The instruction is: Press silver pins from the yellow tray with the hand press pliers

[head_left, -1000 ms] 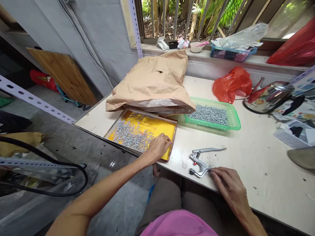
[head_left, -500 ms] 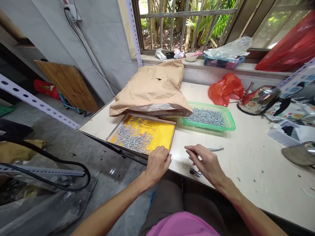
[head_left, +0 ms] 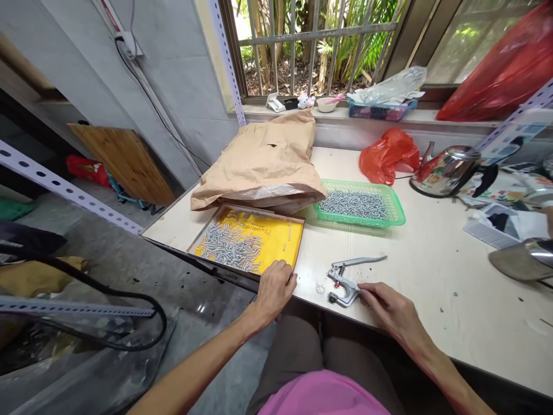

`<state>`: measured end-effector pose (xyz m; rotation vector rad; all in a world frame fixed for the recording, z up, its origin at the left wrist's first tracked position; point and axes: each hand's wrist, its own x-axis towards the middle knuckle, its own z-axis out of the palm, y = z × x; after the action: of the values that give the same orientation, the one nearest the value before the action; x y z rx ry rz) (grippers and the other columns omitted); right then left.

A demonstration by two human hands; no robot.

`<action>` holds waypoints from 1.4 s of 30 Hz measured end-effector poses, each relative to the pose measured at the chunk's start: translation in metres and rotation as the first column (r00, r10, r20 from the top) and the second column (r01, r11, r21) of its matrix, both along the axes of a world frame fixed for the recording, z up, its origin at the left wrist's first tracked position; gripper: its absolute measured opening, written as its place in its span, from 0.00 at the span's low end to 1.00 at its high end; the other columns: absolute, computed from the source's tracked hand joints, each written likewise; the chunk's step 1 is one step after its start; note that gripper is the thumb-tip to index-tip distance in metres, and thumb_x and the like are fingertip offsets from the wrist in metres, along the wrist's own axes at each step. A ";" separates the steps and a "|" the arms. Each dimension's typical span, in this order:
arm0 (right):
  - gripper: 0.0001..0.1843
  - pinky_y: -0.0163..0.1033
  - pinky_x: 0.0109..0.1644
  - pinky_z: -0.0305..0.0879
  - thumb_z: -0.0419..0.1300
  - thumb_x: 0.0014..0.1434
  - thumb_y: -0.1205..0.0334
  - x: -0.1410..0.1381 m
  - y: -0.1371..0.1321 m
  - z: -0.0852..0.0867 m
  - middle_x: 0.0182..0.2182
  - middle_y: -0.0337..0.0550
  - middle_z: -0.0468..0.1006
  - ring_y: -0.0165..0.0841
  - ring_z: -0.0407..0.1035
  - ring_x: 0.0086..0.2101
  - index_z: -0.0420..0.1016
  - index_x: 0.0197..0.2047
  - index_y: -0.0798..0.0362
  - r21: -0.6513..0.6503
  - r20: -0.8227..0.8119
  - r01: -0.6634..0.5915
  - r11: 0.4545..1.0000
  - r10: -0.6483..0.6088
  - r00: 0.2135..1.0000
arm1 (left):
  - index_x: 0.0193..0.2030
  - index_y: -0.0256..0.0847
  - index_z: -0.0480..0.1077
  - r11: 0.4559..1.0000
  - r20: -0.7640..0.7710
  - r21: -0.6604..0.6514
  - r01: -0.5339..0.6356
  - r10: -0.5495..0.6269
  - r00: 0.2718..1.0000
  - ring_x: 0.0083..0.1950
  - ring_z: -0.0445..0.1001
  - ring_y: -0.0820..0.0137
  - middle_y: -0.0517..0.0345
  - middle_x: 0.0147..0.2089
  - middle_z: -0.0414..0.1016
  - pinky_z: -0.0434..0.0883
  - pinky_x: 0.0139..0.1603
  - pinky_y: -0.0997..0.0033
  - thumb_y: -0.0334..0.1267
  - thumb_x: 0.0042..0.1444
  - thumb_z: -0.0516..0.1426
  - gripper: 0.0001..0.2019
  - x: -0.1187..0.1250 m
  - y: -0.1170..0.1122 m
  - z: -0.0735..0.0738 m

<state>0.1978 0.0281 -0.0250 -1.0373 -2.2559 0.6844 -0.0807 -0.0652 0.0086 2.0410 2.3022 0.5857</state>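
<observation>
One narrow pinch from my right hand (head_left: pixel 391 308), can't tell on what; silver hand tool (head_left: pixel 353 291) just left of it on table (head_left: pixel 427 253), long handle (head_left: pixel 365 260) pointing right, farther from my left hand (head_left: pixel 275 291), curled at box (head_left: pixel 274 248) corner, hold unclear; green basket (head_left: pixel 395 210) beyond

Probably a small workshop, judged from the seat: the tabletop (head_left: pixel 432 253) carries a tray (head_left: pixel 280 233) of loose metal pieces (head_left: pixel 231 248) at eleven o'clock, a green basket (head_left: pixel 395 214) holding more between twelve and one, and a plier-like tool (head_left: pixel 353 292) at one. Perforated metal rail (head_left: pixel 63 187) and stained bare floor (head_left: pixel 194 325) lie toward ten; a barred window (head_left: pixel 317 35) stands at twelve.
</observation>
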 end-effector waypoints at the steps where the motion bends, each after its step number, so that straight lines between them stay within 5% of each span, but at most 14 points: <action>1: 0.11 0.41 0.41 0.75 0.54 0.64 0.54 0.003 -0.001 -0.002 0.39 0.42 0.80 0.37 0.76 0.38 0.75 0.42 0.47 -0.001 0.001 0.005 1.000 -0.005 1.000 | 0.26 0.42 0.61 1.000 -0.002 0.001 -0.009 0.009 1.000 0.33 0.64 0.68 0.58 0.29 0.67 0.59 0.33 0.68 0.32 0.60 0.52 0.11 0.001 0.000 -0.001; 6: 0.11 0.42 0.41 0.76 0.54 0.64 0.55 0.012 -0.007 -0.004 0.40 0.44 0.80 0.38 0.76 0.39 0.75 0.44 0.47 0.014 -0.005 0.009 1.000 -0.008 1.000 | 0.25 0.42 0.61 0.993 0.005 0.049 -0.103 0.103 0.995 0.34 0.66 0.68 0.57 0.30 0.67 0.59 0.35 0.68 0.33 0.60 0.52 0.11 0.014 0.009 -0.004; 12: 0.10 0.42 0.41 0.75 0.54 0.64 0.57 0.015 -0.008 -0.007 0.39 0.43 0.80 0.38 0.76 0.39 0.74 0.45 0.47 0.042 -0.048 0.012 0.999 -0.010 0.999 | 0.27 0.41 0.64 0.997 -0.001 0.017 -0.078 0.078 0.997 0.34 0.66 0.67 0.56 0.30 0.68 0.60 0.34 0.67 0.34 0.60 0.54 0.10 0.028 0.016 -0.020; 17: 0.11 0.43 0.41 0.74 0.53 0.65 0.57 0.015 -0.007 -0.016 0.39 0.43 0.79 0.37 0.75 0.38 0.75 0.45 0.47 0.072 -0.005 -0.006 0.997 0.006 1.000 | 0.30 0.40 0.68 0.999 0.081 -0.004 -0.043 0.044 0.996 0.38 0.67 0.67 0.56 0.33 0.70 0.64 0.38 0.68 0.39 0.63 0.53 0.11 0.009 0.019 -0.015; 23: 0.11 0.43 0.41 0.73 0.53 0.65 0.57 0.016 -0.007 -0.017 0.39 0.43 0.79 0.37 0.75 0.37 0.75 0.45 0.48 0.083 0.015 -0.006 0.997 0.004 1.000 | 0.46 0.40 0.73 0.997 -0.021 -0.067 -0.030 0.029 0.999 0.45 0.67 0.65 0.51 0.42 0.71 0.66 0.45 0.66 0.35 0.63 0.52 0.10 -0.023 0.051 -0.001; 35: 0.12 0.42 0.44 0.71 0.51 0.66 0.57 0.019 -0.009 -0.022 0.40 0.43 0.79 0.36 0.74 0.39 0.74 0.47 0.48 0.055 0.030 -0.027 0.998 0.025 0.999 | 0.40 0.37 0.75 0.954 -0.240 -0.298 -0.039 -0.036 0.970 0.47 0.67 0.62 0.47 0.43 0.70 0.65 0.42 0.66 0.32 0.63 0.48 0.13 -0.020 0.079 -0.004; 38: 0.12 0.40 0.43 0.71 0.51 0.66 0.56 0.017 -0.008 -0.017 0.39 0.44 0.78 0.35 0.74 0.39 0.74 0.46 0.48 0.015 0.004 -0.021 1.000 0.021 1.000 | 0.40 0.36 0.75 0.959 -0.324 -0.250 -0.130 0.044 0.945 0.47 0.67 0.59 0.45 0.43 0.71 0.66 0.43 0.63 0.31 0.63 0.48 0.14 -0.039 0.066 0.001; 42: 0.15 0.39 0.43 0.70 0.50 0.66 0.54 -0.010 0.007 0.006 0.41 0.45 0.79 0.36 0.74 0.41 0.74 0.45 0.49 -0.056 -0.037 -0.051 0.997 0.049 0.998 | 0.48 0.36 0.74 0.970 -0.289 0.003 -0.243 0.233 0.929 0.50 0.65 0.57 0.44 0.48 0.70 0.65 0.51 0.61 0.36 0.62 0.51 0.14 -0.083 0.043 0.015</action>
<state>0.1882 0.0348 -0.0194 -0.9912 -2.2499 0.7864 -0.1633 -0.0223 0.0231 1.9594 2.7286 0.2636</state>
